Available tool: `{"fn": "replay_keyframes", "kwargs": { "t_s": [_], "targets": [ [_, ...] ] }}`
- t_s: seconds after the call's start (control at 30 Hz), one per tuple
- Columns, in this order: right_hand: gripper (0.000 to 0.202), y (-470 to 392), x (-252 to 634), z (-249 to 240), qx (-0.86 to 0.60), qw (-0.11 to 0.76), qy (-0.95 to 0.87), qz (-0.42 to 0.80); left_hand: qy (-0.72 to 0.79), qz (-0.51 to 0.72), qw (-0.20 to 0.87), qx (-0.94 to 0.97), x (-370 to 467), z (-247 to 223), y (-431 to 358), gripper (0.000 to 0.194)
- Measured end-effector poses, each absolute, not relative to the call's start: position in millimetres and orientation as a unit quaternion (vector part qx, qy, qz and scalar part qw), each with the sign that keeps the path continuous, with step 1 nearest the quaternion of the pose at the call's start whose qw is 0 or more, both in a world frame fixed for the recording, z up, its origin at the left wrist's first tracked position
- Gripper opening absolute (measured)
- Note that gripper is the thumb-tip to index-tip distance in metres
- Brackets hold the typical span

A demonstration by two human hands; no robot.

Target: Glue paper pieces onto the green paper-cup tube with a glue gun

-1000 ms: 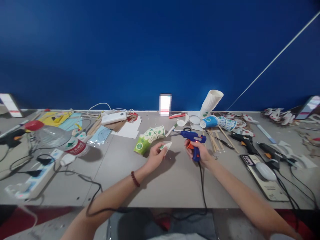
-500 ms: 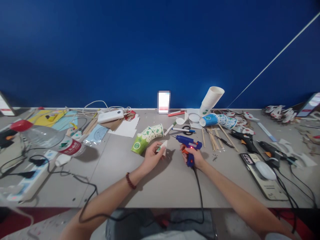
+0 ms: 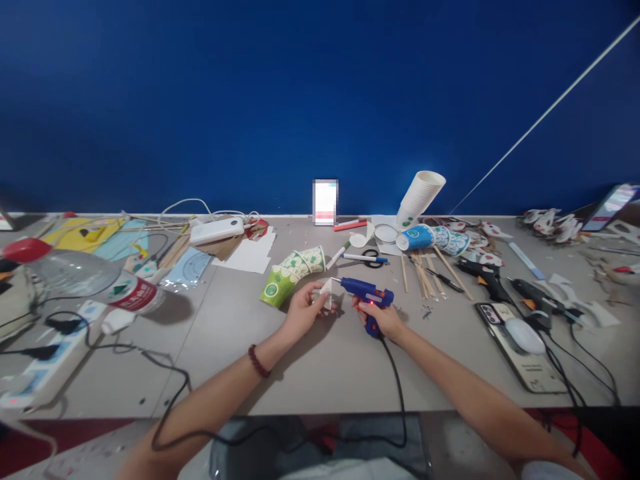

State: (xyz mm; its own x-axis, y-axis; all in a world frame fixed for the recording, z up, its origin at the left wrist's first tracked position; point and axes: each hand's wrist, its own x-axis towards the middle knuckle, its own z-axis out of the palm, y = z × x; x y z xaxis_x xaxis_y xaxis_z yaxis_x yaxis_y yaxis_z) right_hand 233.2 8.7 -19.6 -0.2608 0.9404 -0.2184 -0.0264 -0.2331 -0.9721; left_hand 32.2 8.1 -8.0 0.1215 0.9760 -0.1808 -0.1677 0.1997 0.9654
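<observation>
A blue hot glue gun [image 3: 367,292] is in my right hand [image 3: 383,320], its fingers wrapped round the handle and a small red light glowing on its body. The metal nozzle points left, at or very near the edge of a small white paper piece [image 3: 326,293]. That piece, with some green on it, is pinched in my left hand [image 3: 306,312]. Just behind my left hand lies a bent row of joined green patterned paper cups [image 3: 287,277]. From the glue gun's handle a black cord runs down over the table's front edge.
Scissors [image 3: 373,259], pens and wooden sticks [image 3: 425,277] lie behind the glue gun. A stack of white cups [image 3: 423,193] leans at the back, near blue cups [image 3: 417,237]. A phone [image 3: 525,353] and black glue guns are right; a bottle [image 3: 135,293] and power strip [image 3: 55,363] left.
The glue gun has moved left and slightly down, bringing its nozzle to the paper piece. My left hand keeps its pinch on the paper. The whole view has shifted a little.
</observation>
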Motion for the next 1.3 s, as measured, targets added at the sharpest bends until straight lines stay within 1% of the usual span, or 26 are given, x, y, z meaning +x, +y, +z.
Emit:
{"fn": "replay_keyframes", "kwargs": {
  "t_s": [0.27, 0.53, 1.13, 1.3],
  "targets": [
    [0.032, 7.1, 231.5, -23.1, -0.507, 0.380, -0.479, 0.608, 0.474, 0.472, 0.626, 0.401, 31.9, -6.7, 9.0, 0.055],
    [0.036, 5.7, 229.9, -23.3, -0.538, 0.363, -0.473, 0.595, 0.469, 0.474, 0.620, 0.414, 32.6, -6.5, 8.5, 0.052],
    [0.044, 4.3, 232.2, -25.1, -0.555, 0.364, -0.515, 0.543, 0.476, 0.471, 0.615, 0.416, 32.4, -3.8, 7.3, 0.053],
    [0.042, 3.8, 231.8, -19.4, -0.556, 0.357, -0.524, 0.538, 0.477, 0.471, 0.617, 0.413, 33.0, -2.8, 7.3, 0.056]
  ]
}}
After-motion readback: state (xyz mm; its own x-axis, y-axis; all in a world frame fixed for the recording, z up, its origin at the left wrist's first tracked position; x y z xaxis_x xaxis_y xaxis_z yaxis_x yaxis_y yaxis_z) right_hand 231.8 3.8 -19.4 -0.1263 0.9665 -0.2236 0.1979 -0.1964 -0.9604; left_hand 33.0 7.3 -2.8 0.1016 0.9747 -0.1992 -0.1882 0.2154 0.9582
